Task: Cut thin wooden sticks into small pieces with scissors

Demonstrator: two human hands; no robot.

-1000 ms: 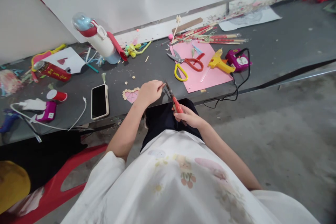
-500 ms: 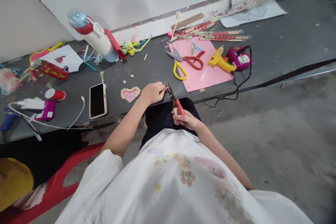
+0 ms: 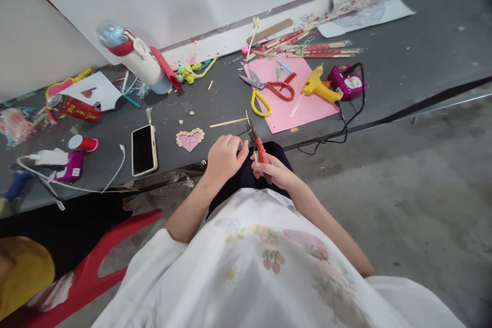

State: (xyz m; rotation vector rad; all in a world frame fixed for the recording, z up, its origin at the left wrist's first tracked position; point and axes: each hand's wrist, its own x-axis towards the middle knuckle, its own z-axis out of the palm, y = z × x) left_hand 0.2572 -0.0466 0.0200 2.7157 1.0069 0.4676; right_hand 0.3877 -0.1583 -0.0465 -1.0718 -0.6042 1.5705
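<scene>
My right hand point(image 3: 271, 170) grips red-handled pliers point(image 3: 260, 149), their metal jaws pointing up over the table's front edge. At the jaw tips, a thin wooden stick point(image 3: 229, 122) lies on the dark table; whether the jaws touch it I cannot tell. To the left of the pliers is my left hand point(image 3: 226, 158), back upward and fingers curled in; what is in them, if anything, is hidden. Farther left lies a pink heart point(image 3: 189, 139) bordered with small pale wooden pieces. Two small wooden bits point(image 3: 191, 113) sit above it.
Right of centre, scissors point(image 3: 265, 87) and a yellow glue gun point(image 3: 321, 84) rest on pink paper point(image 3: 280, 120). A purple box point(image 3: 348, 82) trails a black cord. Leftward are a phone point(image 3: 143, 149), thread spool point(image 3: 83, 143), red can point(image 3: 75, 107) and bottle point(image 3: 142, 64). Part of another person point(image 3: 26, 271) shows lower left.
My left hand has drawn back from the plier jaws towards my body. The wooden stick now lies in plain sight on the table. My right hand still holds the pliers.
</scene>
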